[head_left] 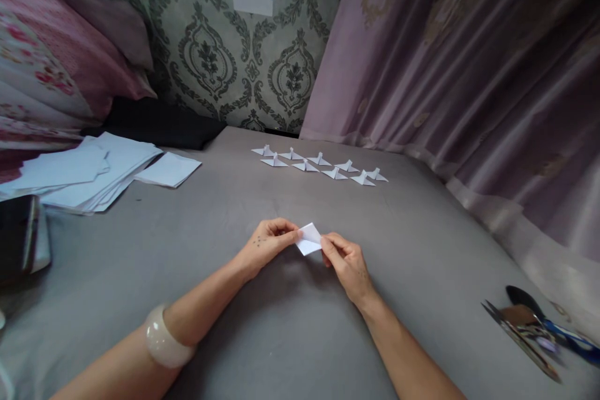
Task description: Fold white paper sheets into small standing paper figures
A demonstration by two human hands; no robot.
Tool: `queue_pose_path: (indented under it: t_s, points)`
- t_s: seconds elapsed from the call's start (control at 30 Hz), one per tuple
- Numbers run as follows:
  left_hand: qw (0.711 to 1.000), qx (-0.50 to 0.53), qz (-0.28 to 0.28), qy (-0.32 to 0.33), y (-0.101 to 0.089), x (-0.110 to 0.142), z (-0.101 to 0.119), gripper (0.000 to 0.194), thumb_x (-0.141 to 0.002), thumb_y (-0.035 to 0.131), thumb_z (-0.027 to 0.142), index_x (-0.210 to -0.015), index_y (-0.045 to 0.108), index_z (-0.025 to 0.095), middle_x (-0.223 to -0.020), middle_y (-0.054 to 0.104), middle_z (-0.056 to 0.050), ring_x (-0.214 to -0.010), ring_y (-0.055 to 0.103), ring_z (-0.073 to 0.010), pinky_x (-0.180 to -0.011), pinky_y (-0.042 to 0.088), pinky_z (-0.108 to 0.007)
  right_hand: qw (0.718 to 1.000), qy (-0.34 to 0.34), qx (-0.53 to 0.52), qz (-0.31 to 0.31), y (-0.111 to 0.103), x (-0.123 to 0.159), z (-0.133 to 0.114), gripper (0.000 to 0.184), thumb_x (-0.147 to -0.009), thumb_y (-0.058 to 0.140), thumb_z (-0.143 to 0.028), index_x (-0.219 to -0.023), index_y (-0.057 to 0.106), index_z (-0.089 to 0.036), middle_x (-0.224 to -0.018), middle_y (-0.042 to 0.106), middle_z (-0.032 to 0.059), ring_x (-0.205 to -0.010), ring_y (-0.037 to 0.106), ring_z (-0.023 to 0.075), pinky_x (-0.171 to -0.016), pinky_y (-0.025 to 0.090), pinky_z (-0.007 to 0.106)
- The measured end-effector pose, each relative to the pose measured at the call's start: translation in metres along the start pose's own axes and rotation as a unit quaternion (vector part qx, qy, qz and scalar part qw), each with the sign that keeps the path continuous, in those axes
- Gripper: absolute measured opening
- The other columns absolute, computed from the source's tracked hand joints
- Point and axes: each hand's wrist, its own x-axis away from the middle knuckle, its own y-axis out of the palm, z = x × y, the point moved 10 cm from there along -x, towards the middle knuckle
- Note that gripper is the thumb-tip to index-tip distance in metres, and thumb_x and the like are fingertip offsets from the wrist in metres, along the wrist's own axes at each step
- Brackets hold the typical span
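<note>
A small folded piece of white paper (309, 240) is held up between my two hands, over the middle of the grey table. My left hand (272, 242) pinches its left corner between thumb and fingers. At the opposite corner, the thumb and fingers of my right hand (345, 264) are closed on it. A crease runs across the paper, which looks roughly diamond-shaped. Beyond my hands, several small folded white paper figures (304, 165) with pointed wings stand in two rows on the table.
Stacks of white paper sheets (94, 178) and a smaller pile of paper squares (169, 169) lie at the left. A dark phone-like object (19, 237) is at the left edge. Scissors (520, 340) and other tools lie at the right, near the purple curtain (445, 62).
</note>
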Motion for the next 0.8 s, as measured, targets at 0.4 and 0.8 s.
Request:
queue_pose_path:
  t_s: [0.4, 0.8]
  points:
    - [0.996, 0.030, -0.076, -0.040, 0.018, 0.002, -0.010, 0.021, -0.073, 0.066, 0.033, -0.076, 0.069, 0.012, -0.066, 0.065, -0.004, -0.048, 0.054, -0.0085, -0.052, 0.042, -0.020, 1.000, 0.017, -0.024, 0.008, 0.002, 0.000, 0.011, 0.019, -0.078, 0.063, -0.035, -0.090, 0.069, -0.022, -0.079, 0.066, 0.0022, -0.068, 0.057, 0.0155, -0.061, 0.045, 0.027]
    - [0.989, 0.103, -0.093, -0.056, 0.020, 0.000, -0.020, 0.024, -0.072, 0.071, 0.034, -0.080, 0.072, 0.011, -0.074, 0.068, -0.007, -0.063, 0.061, -0.0133, -0.062, 0.053, -0.024, 0.988, -0.124, 0.091, -0.013, 0.008, 0.007, -0.016, 0.026, -0.084, 0.050, -0.017, -0.095, 0.072, -0.025, -0.088, 0.057, 0.0034, -0.069, 0.054, 0.0115, -0.058, 0.043, 0.023]
